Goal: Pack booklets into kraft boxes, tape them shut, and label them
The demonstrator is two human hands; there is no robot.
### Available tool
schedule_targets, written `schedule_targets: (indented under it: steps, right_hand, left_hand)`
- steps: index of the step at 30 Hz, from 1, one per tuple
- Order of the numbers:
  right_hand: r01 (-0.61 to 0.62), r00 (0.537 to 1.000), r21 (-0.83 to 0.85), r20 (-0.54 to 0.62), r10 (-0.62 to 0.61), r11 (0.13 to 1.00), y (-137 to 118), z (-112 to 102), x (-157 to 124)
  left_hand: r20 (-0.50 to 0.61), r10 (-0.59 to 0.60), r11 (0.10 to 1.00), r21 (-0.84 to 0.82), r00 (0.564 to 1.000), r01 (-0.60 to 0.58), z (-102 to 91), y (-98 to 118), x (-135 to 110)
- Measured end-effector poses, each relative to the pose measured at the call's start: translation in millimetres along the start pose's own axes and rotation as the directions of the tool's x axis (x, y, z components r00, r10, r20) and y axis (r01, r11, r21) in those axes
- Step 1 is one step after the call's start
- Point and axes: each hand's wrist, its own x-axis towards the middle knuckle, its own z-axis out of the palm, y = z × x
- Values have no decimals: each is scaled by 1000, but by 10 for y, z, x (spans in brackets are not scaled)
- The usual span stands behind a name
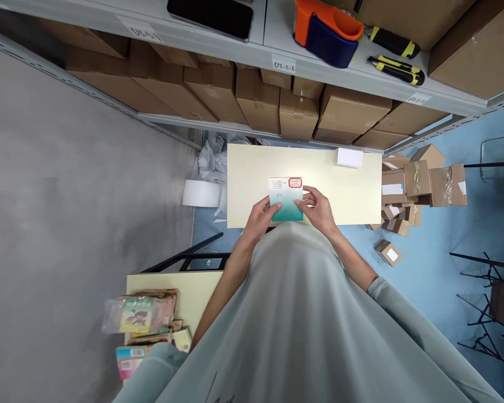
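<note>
Between my two hands is a small book (pixel 286 200) with a cover that fades from white to teal and a red-framed label at its upper right. My left hand (pixel 260 217) grips its lower left edge, thumb on the cover. On the other side, my right hand (pixel 317 210) pinches the lower right edge, also with the thumb on top. The book is held over the front part of a pale yellow table (pixel 252 173), close to my body. A white box (pixel 348 158) lies at the table's back right.
Above the table, a grey shelf (pixel 260 53) carries a phone (pixel 212 17), an orange and blue tape dispenser (pixel 327 33) and utility knives (pixel 397 70). Cardboard boxes (pixel 415 184) are piled right. Bagged books (pixel 138 316) lie on a side table at lower left. A white roll (pixel 201 193) stands left.
</note>
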Motion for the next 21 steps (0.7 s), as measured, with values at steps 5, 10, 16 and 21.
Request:
schedule_targets:
  steps: [5, 10, 16, 21]
  right_hand:
    - [11, 1000, -85, 8, -10, 996, 58, 36, 17]
    - [117, 991, -192, -41, -127, 974, 24, 58, 10]
    - [126, 992, -196, 40, -120, 973, -76, 249, -67]
    - [22, 999, -95, -44, -26, 995, -56, 359, 16]
  left_hand:
    - [-11, 29, 999, 31, 1000, -29, -29, 9, -4]
    - [-54, 72, 995, 78, 996, -68, -39, -6, 42]
    - [-53, 180, 974, 146, 982, -171, 44, -90, 18]
    - [135, 298, 904, 277, 945, -325, 27, -56, -88]
